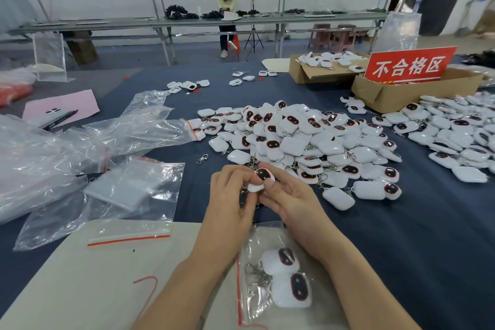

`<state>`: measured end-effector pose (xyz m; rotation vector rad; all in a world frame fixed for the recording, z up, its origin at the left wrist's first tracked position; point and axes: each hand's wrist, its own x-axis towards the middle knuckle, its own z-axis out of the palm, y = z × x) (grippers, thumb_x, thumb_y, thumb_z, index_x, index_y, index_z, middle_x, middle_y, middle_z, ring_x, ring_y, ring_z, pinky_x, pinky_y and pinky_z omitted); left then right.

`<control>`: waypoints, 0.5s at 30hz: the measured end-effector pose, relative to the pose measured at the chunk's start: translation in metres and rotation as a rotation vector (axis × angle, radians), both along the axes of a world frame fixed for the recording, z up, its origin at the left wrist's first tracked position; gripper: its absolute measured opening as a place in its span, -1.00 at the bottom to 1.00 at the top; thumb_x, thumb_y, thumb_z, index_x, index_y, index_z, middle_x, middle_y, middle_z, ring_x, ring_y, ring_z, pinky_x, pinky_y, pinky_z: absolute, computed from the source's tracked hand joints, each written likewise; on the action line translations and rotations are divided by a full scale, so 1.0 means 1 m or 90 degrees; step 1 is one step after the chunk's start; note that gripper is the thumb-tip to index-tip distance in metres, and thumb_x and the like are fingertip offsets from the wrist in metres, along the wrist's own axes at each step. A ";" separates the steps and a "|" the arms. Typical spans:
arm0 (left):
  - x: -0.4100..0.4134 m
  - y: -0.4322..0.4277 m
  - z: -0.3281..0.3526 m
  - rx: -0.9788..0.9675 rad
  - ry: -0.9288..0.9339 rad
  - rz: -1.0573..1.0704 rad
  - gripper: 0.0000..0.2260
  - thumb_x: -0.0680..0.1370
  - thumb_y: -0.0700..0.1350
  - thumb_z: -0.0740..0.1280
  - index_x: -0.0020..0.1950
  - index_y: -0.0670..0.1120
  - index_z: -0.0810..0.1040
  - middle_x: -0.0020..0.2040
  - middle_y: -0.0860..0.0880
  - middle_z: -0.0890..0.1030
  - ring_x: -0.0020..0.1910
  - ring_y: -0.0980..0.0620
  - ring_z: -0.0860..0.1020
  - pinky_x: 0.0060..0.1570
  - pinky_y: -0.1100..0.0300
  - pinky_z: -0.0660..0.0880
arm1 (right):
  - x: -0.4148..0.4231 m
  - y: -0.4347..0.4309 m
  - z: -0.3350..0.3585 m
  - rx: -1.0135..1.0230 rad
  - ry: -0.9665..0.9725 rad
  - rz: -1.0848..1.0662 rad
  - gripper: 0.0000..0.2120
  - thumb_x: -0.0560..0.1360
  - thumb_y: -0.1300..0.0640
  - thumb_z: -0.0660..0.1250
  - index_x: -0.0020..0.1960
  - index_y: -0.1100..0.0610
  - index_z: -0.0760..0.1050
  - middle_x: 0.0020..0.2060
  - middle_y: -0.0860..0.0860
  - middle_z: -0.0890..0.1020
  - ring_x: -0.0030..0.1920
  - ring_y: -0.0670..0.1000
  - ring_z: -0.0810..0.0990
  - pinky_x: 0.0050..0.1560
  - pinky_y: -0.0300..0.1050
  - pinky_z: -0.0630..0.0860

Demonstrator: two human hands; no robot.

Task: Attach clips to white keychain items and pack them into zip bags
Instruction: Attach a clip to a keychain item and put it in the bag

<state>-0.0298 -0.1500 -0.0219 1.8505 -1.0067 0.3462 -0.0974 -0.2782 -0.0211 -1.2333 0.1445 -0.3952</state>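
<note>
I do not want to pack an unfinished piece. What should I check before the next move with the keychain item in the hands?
1. Grip on the keychain item: ok; left hand and right hand both pinch it.
2. Clip fastened to it: cannot tell; fingers hide that end.
3. Zip bag close by: ok; it lies between the forearms, holding two items.
4. Bag mouth open: cannot tell.
5. Spare clip available: ok; one lies left of the pile.
</note>
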 end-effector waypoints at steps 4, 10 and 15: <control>0.001 0.000 0.000 -0.002 0.003 -0.005 -0.80 0.56 -0.30 0.40 0.07 -0.02 0.55 0.10 0.15 0.51 0.19 0.14 0.41 0.13 0.40 0.35 | 0.001 -0.002 -0.002 -0.009 -0.010 -0.001 -0.66 0.62 0.16 0.28 0.38 0.16 0.47 0.17 0.06 0.69 0.22 0.05 0.65 0.21 -0.13 0.58; 0.002 0.006 0.004 -0.078 0.122 0.006 -0.88 0.62 -0.07 0.38 0.11 0.13 0.51 0.01 0.20 0.60 0.03 0.15 0.59 -0.01 0.39 0.46 | 0.001 0.000 0.001 -0.059 0.017 -0.059 -0.63 0.54 -0.07 0.27 0.12 0.19 0.63 -0.06 0.17 0.74 -0.05 0.07 0.71 -0.04 -0.19 0.62; 0.005 0.027 0.012 -0.219 0.410 -0.016 -0.90 0.62 -0.19 0.37 0.07 0.00 0.58 -0.10 0.06 0.68 -0.21 0.11 0.62 -0.18 0.29 0.56 | -0.007 -0.001 0.007 -0.130 0.001 -0.097 -0.79 0.68 0.12 0.21 0.16 0.08 0.61 -0.08 0.09 0.75 -0.06 0.04 0.70 -0.01 -0.19 0.62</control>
